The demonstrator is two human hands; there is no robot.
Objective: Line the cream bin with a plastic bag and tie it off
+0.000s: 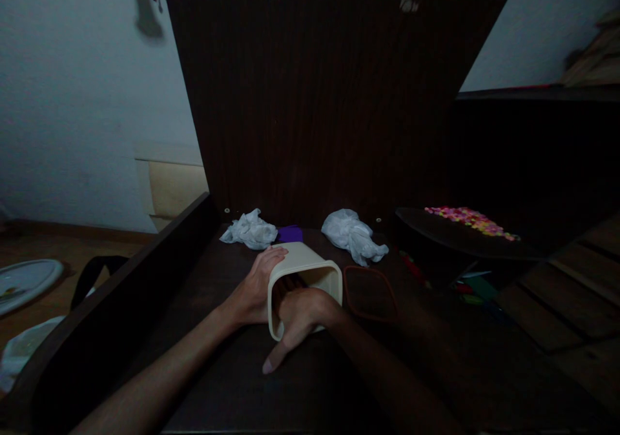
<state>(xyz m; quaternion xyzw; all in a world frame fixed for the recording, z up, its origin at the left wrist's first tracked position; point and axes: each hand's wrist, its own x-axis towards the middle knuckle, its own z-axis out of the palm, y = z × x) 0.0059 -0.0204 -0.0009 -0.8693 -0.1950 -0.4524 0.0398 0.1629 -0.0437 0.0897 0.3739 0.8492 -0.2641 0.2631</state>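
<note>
A cream plastic container (296, 259) lies tipped on its side on the dark wooden surface, its open mouth towards me. Wrapped around its left side, my left hand (259, 283) holds it. My right hand (304, 311) reaches into the mouth with its fingers stretched inward and its thumb apart, outside the rim. Deep shadow hides the fingertips and most of the inside, so I cannot tell whether they touch anything there. Just to the right lies a thin reddish-brown rounded-square ring (372, 317), perhaps a lid frame.
Two crumpled whitish plastic bags (250, 230) and a purple item (289, 233) lie behind the container. At right, a dark ledge (411, 222) bears small pink and yellow pieces (469, 219). A raised side board (145, 254) borders the left. A tall dark panel (310, 99) stands behind.
</note>
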